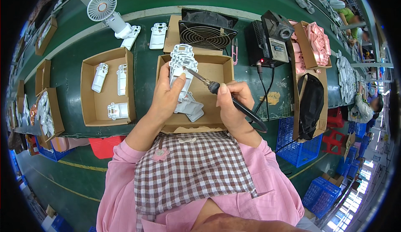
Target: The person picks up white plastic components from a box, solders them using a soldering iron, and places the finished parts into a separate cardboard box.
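Your left hand point(167, 92) pinched a light, stiff white plastic part point(180, 71) by its edges; your right hand point(229, 102), beside it, gripped a soldering iron point(217, 89) pen-style, tip touching.

White plastic moulded part point(182, 67): flat, elongated, with ribbed and cut-out detail at its top end; held upright, slightly tilted, over an open cardboard box. Soldering iron point(225, 96): black handle, slim metal shaft; lies slanted, tip up-left touching the part's right edge near mid-height, handle running down-right, with a black cord trailing from its end.
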The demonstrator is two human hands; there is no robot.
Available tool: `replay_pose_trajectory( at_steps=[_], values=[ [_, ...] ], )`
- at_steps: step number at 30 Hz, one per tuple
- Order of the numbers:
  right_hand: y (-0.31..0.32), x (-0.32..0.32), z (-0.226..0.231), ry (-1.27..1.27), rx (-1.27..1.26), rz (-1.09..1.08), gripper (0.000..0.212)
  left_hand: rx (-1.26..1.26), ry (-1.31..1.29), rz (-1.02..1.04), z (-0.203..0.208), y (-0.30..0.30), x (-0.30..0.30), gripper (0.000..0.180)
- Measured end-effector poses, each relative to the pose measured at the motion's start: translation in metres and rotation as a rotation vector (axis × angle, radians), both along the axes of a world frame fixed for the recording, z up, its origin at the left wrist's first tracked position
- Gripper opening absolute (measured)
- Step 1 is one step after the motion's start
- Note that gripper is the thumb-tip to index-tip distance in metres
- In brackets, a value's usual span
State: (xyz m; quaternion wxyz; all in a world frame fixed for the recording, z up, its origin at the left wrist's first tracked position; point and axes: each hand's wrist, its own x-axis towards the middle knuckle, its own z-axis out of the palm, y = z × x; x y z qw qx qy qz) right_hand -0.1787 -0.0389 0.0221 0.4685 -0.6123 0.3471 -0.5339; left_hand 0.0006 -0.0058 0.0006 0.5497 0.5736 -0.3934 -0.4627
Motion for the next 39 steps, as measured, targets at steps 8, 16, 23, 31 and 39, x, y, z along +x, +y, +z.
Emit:
replay_pose_trajectory(
  at_steps=[8,16,23,31,39],
  values=[
    [0.008,-0.007,0.003,-0.209,-0.006,0.041,0.012,-0.052,0.419,-0.02,0.012,-0.002,-0.001,0.048],
    [0.005,-0.005,0.005,-0.065,-0.029,0.025,0.012,0.015,0.655,0.046,0.02,-0.005,0.0,0.035],
    [0.002,0.002,0.007,-0.037,0.035,0.01,0.014,0.024,0.279,0.066,0.018,-0.003,-0.005,0.026],
    [0.001,0.004,0.004,-0.019,0.033,0.001,0.014,-0.006,0.243,0.088,0.017,-0.001,-0.006,0.032],
    [0.001,0.004,0.003,-0.014,0.021,0.01,0.014,0.011,0.199,0.078,0.018,0.0,-0.007,0.027]
  ],
)
